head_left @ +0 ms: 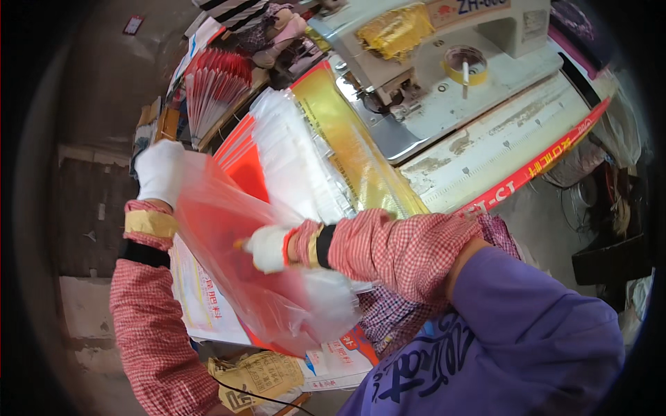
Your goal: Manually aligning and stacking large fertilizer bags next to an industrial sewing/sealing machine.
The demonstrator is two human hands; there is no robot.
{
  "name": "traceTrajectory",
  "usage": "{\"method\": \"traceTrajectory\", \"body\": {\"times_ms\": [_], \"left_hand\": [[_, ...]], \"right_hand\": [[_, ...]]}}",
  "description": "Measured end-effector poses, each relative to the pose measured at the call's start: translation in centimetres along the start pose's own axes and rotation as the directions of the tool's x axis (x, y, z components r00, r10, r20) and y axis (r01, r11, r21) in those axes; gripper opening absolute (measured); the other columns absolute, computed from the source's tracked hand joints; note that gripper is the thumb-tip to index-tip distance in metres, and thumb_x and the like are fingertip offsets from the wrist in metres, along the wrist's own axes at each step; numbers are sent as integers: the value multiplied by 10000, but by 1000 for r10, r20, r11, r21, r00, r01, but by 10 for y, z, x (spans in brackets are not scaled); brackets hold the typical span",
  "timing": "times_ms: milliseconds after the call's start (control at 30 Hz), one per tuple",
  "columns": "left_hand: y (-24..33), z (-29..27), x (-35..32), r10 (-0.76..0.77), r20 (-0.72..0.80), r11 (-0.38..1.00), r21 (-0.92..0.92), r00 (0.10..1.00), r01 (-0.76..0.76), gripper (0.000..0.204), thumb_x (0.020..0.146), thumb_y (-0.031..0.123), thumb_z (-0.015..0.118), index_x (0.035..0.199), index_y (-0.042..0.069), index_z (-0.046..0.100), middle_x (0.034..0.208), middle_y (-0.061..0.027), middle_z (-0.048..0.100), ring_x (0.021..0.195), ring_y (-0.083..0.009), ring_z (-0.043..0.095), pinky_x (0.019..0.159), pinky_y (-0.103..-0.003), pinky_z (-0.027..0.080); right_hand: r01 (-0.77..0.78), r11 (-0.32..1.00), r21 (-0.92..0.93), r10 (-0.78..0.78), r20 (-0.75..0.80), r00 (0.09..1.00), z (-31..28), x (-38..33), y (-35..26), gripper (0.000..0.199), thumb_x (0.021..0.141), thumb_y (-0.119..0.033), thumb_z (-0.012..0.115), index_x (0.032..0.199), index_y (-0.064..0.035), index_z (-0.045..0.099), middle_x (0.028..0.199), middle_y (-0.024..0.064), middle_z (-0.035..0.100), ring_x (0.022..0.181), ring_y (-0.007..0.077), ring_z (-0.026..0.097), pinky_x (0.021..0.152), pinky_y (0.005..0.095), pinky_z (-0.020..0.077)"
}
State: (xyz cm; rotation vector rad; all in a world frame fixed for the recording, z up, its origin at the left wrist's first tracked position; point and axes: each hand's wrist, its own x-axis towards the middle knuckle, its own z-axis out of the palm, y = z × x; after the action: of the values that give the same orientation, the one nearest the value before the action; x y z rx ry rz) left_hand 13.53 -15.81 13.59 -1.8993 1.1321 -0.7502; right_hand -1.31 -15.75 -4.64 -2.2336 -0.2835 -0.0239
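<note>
My left hand (158, 172), in a white knit glove, grips the upper left edge of a clear plastic bag (229, 197). The thin film stretches from there toward my lap, over a red and white printed sack (201, 291). My right hand (269, 249), also gloved, is closed at the middle of the film. A small yellow-orange tip shows at its fingers; what it is I cannot make out. Beyond my right hand lies a fanned stack of clear plastic liners (284, 152), next to red sack edges (243, 149) and a shiny yellow printed sack (347, 152).
At the upper right stands a sewing machine (430, 69) with a roll of yellow tape (465, 64) on its bed. A red strip (527, 173) edges its table. Folded red and white sacks (218, 87) stand at the back left. Brown printed paper (260, 378) lies near my left forearm.
</note>
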Motion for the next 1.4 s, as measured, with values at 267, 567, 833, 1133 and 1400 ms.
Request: {"method": "traceTrajectory", "body": {"times_ms": [267, 567, 833, 1133, 1400], "left_hand": [[-10, -117, 92, -222, -428, 957, 75, 876, 280, 174, 873, 178, 544, 977, 42, 574, 941, -153, 635, 857, -320, 657, 745, -449, 531], [44, -130, 102, -147, -141, 972, -204, 979, 116, 272, 908, 281, 533, 1033, 43, 579, 937, -201, 679, 909, -400, 652, 768, -488, 520], [59, -135, 102, -86, -66, 971, -228, 994, 69, 259, 914, 269, 513, 1043, 52, 568, 931, -202, 677, 898, -398, 650, 749, -495, 505], [65, -133, 98, -86, -57, 966, -249, 995, 69, 272, 916, 206, 432, 1098, 52, 562, 1012, -224, 661, 959, -393, 634, 802, -475, 496], [2, -97, 146, 154, 212, 980, -160, 965, -121, 304, 899, 221, 472, 912, 22, 702, 1002, -245, 657, 938, -391, 640, 813, -454, 510]], "right_hand": [[303, 901, 312, -344, 83, 935, 54, -94, -22, 287, 784, -228, 622, 1053, -135, 663, 990, 109, 676, 875, 293, 664, 726, 415, 526], [-159, 896, 414, 322, -361, 875, -14, -243, 57, 259, 833, -148, 595, 1082, -76, 593, 1017, 137, 649, 932, 283, 648, 767, 389, 519], [-195, 886, 422, 459, -735, 499, -93, -254, 46, 531, 832, -251, 670, 1313, -103, 501, 905, 123, 655, 815, 273, 646, 713, 355, 513], [-407, 857, 318, 502, -331, 799, -87, -235, 45, 344, 834, -271, 573, 1092, -48, 621, 852, 139, 666, 788, 306, 649, 671, 400, 506], [-196, 980, 40, 193, -447, 873, -73, -194, 58, 261, 822, -266, 559, 956, -62, 652, 933, 200, 658, 860, 364, 638, 766, 456, 492]]}}
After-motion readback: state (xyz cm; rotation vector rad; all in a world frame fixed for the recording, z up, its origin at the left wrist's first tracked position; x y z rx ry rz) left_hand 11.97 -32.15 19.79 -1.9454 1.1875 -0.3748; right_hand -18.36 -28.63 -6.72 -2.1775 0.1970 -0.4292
